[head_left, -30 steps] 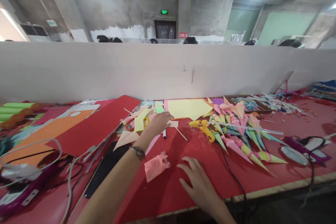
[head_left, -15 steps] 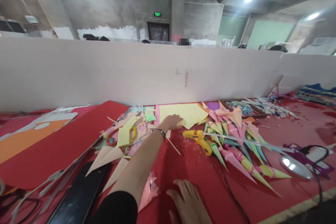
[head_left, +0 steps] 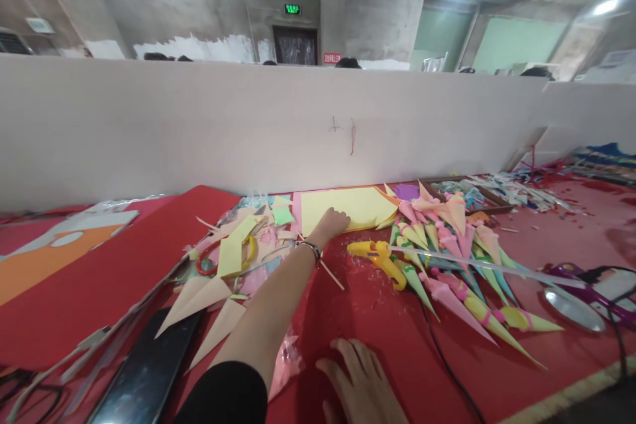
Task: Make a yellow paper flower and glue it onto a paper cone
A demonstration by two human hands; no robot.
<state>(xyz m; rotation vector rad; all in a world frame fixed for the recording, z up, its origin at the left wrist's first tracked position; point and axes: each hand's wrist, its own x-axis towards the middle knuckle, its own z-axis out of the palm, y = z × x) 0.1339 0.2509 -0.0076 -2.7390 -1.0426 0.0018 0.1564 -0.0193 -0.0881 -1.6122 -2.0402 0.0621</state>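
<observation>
My left hand (head_left: 330,224) reaches forward over the stack of yellow sheets (head_left: 342,205) against the partition. Its fingers are curled closed at the near edge of the top sheet; the fingertips are hidden. My right hand (head_left: 360,377) lies palm down on the red table (head_left: 402,358) near the front, fingers apart, holding nothing. A yellow glue gun (head_left: 380,262) with a long clear glue stick lies to the right of my left hand. Beyond it, several pastel paper cones (head_left: 447,291) with pink and green trim are heaped.
Left of my arm lie paper offcuts, scissors (head_left: 251,253), flat peach pieces (head_left: 191,298) and a black phone-like slab (head_left: 149,371). A large red sheet (head_left: 124,278) covers the left side. A white partition (head_left: 248,126) closes off the back. The glue gun's black cord (head_left: 447,371) runs toward the front.
My left hand's fingers have curled in, and the near corner of the yellow sheet, bent down before, now lies flatter. My right hand has stayed in place. The view has tilted slightly down.
</observation>
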